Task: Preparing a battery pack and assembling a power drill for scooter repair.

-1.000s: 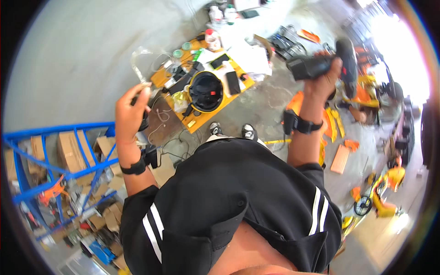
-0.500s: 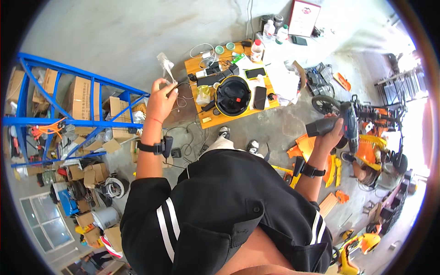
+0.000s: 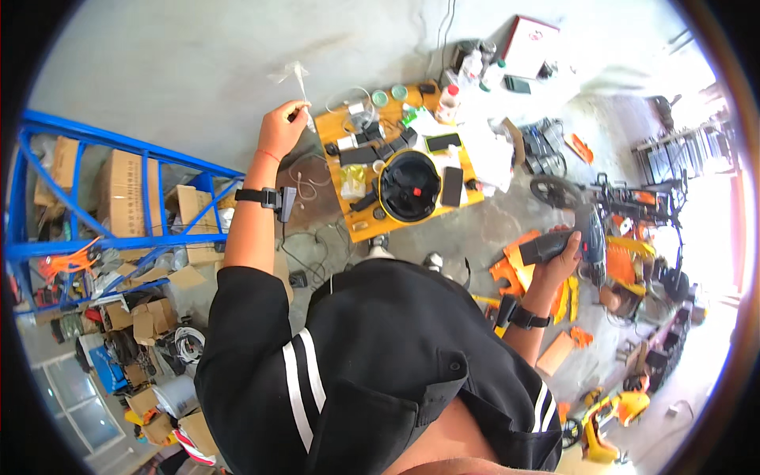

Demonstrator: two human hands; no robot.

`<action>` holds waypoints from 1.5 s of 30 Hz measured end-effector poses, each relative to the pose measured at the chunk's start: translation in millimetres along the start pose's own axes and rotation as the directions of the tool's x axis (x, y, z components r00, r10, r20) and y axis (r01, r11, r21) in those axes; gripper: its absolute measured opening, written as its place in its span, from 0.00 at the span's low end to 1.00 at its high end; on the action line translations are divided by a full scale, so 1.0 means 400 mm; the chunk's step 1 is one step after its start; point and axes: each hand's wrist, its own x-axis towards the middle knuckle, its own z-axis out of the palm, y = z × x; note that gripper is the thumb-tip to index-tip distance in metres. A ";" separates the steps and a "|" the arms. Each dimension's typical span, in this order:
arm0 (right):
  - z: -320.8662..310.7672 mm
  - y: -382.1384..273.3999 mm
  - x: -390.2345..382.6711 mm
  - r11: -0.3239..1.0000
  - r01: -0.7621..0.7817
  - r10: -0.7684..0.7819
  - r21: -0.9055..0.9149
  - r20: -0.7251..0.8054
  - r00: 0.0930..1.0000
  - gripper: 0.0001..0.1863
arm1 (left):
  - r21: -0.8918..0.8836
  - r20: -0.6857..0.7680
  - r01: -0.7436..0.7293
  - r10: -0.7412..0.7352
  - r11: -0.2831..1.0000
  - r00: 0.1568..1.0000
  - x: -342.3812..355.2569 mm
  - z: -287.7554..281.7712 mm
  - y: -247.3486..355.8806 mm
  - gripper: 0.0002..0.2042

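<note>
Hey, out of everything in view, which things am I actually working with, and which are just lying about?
In use:
- thin translucent strip, pinched in the left hand
- dark power tool, held in the right hand

Lying about, apparently:
- upturned helmet on the wooden table
- red-capped bottle
- cardboard box on the blue rack

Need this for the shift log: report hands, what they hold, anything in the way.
Left hand pinching clear plastic strip. Right hand gripping dark power tool. Cluttered wooden table, upturned helmet on it, between hands in view.
</note>
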 end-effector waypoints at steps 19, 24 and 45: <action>0.132 0.129 -0.199 0.805 -0.332 0.283 -0.491 -0.174 0.943 0.13 | -0.106 0.266 0.014 0.015 0.994 0.964 -0.087 0.287 -0.276 0.10; 0.116 0.327 -0.119 0.310 -0.177 0.397 -0.934 -0.042 0.917 0.25 | 0.061 0.391 -0.097 0.066 0.993 0.918 -0.134 0.260 -0.259 0.13; 0.441 0.740 0.413 -0.076 0.723 0.967 -0.686 0.126 0.221 0.22 | 0.400 0.128 0.371 -0.452 0.838 0.883 -0.479 0.101 -0.059 0.12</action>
